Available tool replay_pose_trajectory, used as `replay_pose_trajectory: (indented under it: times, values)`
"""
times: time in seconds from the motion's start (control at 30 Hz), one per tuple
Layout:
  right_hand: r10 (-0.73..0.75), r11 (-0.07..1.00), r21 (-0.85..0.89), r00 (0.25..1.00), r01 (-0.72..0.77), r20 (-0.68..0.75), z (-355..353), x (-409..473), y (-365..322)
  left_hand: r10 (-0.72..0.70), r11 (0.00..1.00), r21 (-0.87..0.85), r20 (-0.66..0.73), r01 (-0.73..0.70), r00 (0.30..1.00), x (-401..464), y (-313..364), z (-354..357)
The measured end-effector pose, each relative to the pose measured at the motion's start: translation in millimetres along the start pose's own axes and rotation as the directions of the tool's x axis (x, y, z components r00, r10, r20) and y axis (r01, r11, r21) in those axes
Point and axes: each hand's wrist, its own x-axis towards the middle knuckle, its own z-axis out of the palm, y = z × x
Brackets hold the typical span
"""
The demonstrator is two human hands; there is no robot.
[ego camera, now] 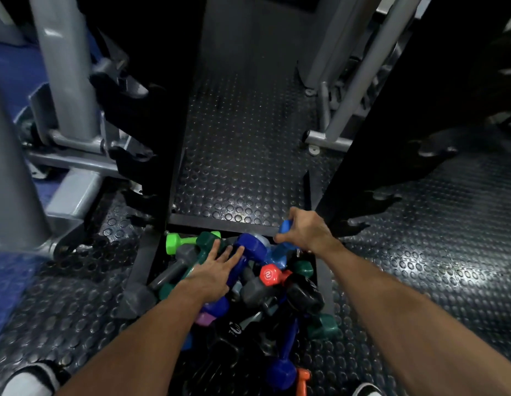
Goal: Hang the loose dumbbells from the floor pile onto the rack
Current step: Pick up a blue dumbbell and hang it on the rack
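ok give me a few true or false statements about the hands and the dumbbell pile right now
1. The right hand grips a light blue dumbbell. True.
2. The left hand holds the green dumbbell up off the pile. False: it lies flat with straight fingers on a dark blue dumbbell; the green one lies untouched at the pile's far left.
3. A red dumbbell in the pile shows the number 2. True.
4. The dumbbells lie on a wooden table. False: they are piled on the studded rubber floor, at the foot of the black rack.
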Motion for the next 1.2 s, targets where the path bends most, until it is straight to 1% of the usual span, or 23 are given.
replay_pose_trajectory:
  times: [0.07, 0.17, 0.23, 0.3, 0.4, 0.47, 0.53, 0.57, 0.6, 0.7, 0.8, 0.87, 0.9, 1.03, 1.13, 1.2]
  values:
    - [-0.042, 0.999, -0.009, 0.999, 0.042, -0.026, -12.1, -15.2, -8.8, -0.030, 0.994, -0.106, -0.038, 0.025, 0.999, -7.9, 4.9, -11.6]
    - [-0.092, 0.995, -0.040, 0.994, 0.090, -0.056, -36.6, -36.4, -20.2, -0.086, 0.978, -0.203, -0.159, 0.052, 0.984, -18.2, 6.3, -25.5]
    - [-0.106, 0.994, -0.047, 0.991, 0.102, -0.077, -55.8, -51.3, -26.7, -0.075, 0.953, -0.302, -0.214, 0.007, 0.974, -30.1, 8.6, -39.6]
    - [-0.119, 0.992, -0.042, 0.987, 0.116, -0.104, -74.2, -66.4, -34.7, -0.070, 0.898, -0.438, -0.250, -0.048, 0.966, -43.3, 15.6, -56.8]
    - [-0.124, 0.991, 0.022, 0.981, 0.129, -0.152, -100.8, -90.4, -48.1, -0.155, 0.767, -0.640, -0.265, -0.053, 0.952, -61.4, 28.5, -82.4]
    - [-0.138, 0.986, 0.072, 0.973, 0.153, -0.183, -115.9, -105.4, -57.0, -0.178, 0.639, -0.766, -0.235, -0.070, 0.956, -72.5, 34.5, -96.4]
    - [-0.149, 0.975, 0.131, 0.968, 0.178, -0.202, -129.5, -117.5, -67.0, -0.104, 0.472, -0.869, -0.223, -0.149, 0.969, -82.6, 39.8, -107.8]
    - [-0.147, 0.966, 0.181, 0.967, 0.185, -0.208, -136.5, -124.0, -73.4, -0.066, 0.421, -0.887, -0.238, -0.189, 0.969, -89.0, 42.0, -113.0]
    - [-0.143, 0.955, 0.226, 0.967, 0.191, -0.213, -144.9, -131.6, -80.8, -0.052, 0.415, -0.885, -0.256, -0.212, 0.965, -98.1, 43.9, -120.4]
    - [-0.153, 0.932, 0.293, 0.964, 0.214, -0.217, -167.0, -152.6, -104.7, 0.003, 0.409, -0.855, -0.349, -0.320, 0.937, -124.0, 46.2, -135.6]
    - [-0.148, 0.858, 0.454, 0.962, 0.241, -0.231, -188.1, -173.6, -126.4, 0.031, 0.457, -0.785, -0.455, -0.418, 0.890, -160.8, 44.0, -153.1]
    - [-0.146, 0.832, 0.495, 0.960, 0.251, -0.241, -201.6, -186.7, -140.9, 0.018, 0.509, -0.713, -0.551, -0.481, 0.835, -182.7, 39.6, -163.6]
    - [-0.136, 0.825, 0.509, 0.961, 0.245, -0.241, -207.2, -192.2, -146.5, 0.021, 0.518, -0.690, -0.579, -0.505, 0.815, -191.8, 39.1, -167.6]
    - [-0.169, 0.786, 0.545, 0.950, 0.292, -0.264, -243.3, -218.8, -176.0, 0.000, 0.452, -0.675, -0.654, -0.583, 0.757, -223.8, 36.3, -193.3]
    - [-0.260, 0.710, 0.597, 0.927, 0.372, -0.269, -282.2, -248.4, -204.7, -0.023, 0.366, -0.668, -0.702, -0.648, 0.711, -250.6, 43.0, -216.8]
    - [-0.316, 0.651, 0.628, 0.905, 0.425, -0.286, -305.7, -268.6, -222.5, -0.029, 0.335, -0.643, -0.737, -0.688, 0.675, -273.6, 51.2, -233.4]
